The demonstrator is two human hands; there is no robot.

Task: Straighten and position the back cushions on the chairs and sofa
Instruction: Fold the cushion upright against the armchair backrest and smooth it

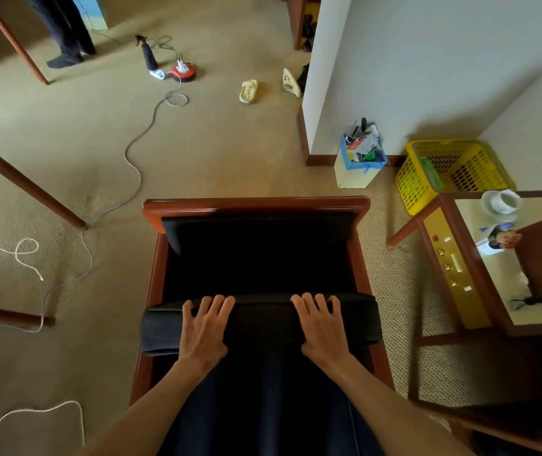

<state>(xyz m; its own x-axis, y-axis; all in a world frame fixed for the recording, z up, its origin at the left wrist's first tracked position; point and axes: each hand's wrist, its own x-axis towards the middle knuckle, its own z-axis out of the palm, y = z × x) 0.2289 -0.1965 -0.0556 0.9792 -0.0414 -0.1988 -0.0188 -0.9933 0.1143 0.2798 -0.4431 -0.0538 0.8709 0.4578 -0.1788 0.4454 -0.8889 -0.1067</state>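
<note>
Cushion (259, 319) lies under both flat, open hands (259, 327); yellow basket (427, 189) holds something green.

We have one view only, a wide-angle camera worn on the head, so there is nothing a second view could share. We look steeply down and forward from behind the armchair (256, 255), close above its black back cushion (259, 320), with both forearms entering from the bottom edge. The wide lens bends the edges: the carpet (217, 143) runs away toward the top, the side table (480, 258) sits right, and a wall corner (325, 77) stands beyond.
</note>
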